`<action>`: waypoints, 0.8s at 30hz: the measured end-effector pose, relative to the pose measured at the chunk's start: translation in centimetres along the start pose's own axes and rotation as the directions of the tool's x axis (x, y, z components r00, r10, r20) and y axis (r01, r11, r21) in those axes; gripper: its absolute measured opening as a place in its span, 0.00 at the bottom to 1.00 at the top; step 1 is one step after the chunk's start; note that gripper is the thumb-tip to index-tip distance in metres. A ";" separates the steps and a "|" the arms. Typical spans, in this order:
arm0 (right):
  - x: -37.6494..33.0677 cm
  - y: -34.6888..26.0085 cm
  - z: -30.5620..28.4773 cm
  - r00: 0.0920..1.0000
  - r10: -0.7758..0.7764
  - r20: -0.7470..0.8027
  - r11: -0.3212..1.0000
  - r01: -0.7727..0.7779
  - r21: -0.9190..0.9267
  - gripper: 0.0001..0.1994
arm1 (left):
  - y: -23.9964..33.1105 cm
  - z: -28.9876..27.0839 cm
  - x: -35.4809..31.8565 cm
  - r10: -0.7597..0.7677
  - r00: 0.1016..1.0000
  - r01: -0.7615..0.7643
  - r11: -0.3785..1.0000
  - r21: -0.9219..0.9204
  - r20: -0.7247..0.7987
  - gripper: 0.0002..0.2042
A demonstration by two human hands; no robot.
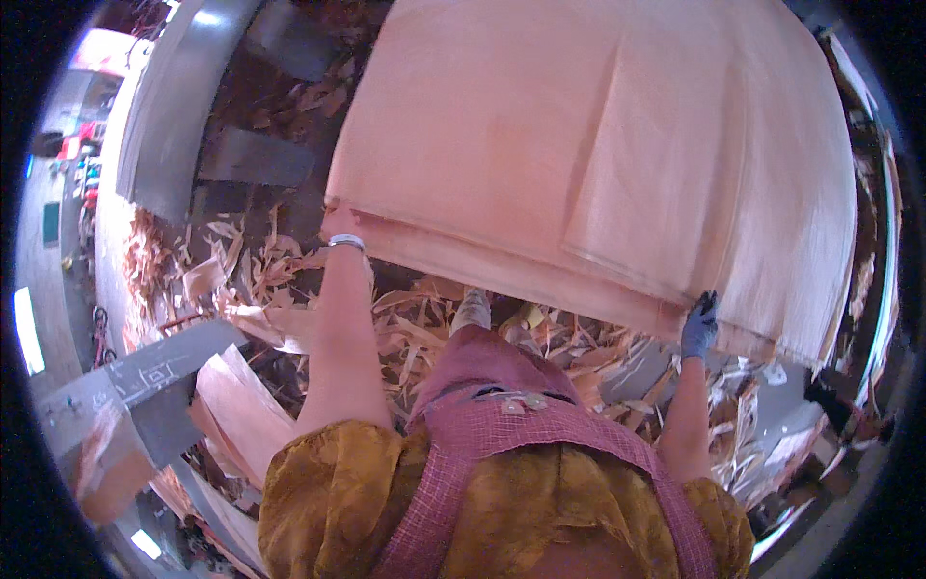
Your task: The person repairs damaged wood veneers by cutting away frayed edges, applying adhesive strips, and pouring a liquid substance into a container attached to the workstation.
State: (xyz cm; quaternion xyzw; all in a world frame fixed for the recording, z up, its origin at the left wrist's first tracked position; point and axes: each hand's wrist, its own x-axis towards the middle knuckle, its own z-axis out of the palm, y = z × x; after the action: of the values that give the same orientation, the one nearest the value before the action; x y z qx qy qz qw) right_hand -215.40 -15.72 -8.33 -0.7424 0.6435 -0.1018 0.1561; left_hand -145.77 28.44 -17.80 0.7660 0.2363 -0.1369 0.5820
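The left hand (341, 224) touches the near left corner of the wood veneer sheets (482, 125); the gloved right hand (698, 330) contacts their near edge. Grip closure cannot be determined.

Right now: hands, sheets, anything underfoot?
Left hand at near-left corner of stacked sheets; gloved right hand at near edge. Sheets rippled toward the right. Scraps around one shoe.
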 end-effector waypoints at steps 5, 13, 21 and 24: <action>0.7 0.0 0.4 0.999 -0.006 -0.031 1.000 0.007 0.007 0.24 | 1.3 0.0 -2.1 -0.179 0.983 0.185 0.960 -0.210 0.047 0.05; 0.8 0.0 -0.2 0.997 0.071 -0.010 0.991 -0.070 0.111 0.23 | 1.7 -0.2 -2.2 -0.234 0.964 0.242 0.969 -0.057 0.125 0.08; -2.9 1.7 -0.5 0.984 -0.017 -0.177 0.995 0.034 0.094 0.23 | -0.7 1.7 -8.5 0.664 0.712 -0.672 0.551 0.495 0.228 0.19; -10.6 1.8 -2.2 0.982 0.110 -0.152 0.993 -0.101 0.063 0.18 | 1.0 7.9 -23.8 0.643 0.296 -0.877 -0.110 0.468 0.707 0.30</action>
State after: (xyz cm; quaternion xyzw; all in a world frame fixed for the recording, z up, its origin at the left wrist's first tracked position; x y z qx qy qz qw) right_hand -219.41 -5.66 -6.37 -0.6924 0.6891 -0.1687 0.1310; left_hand -164.97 15.89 -7.71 0.8939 -0.4264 0.0413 0.1318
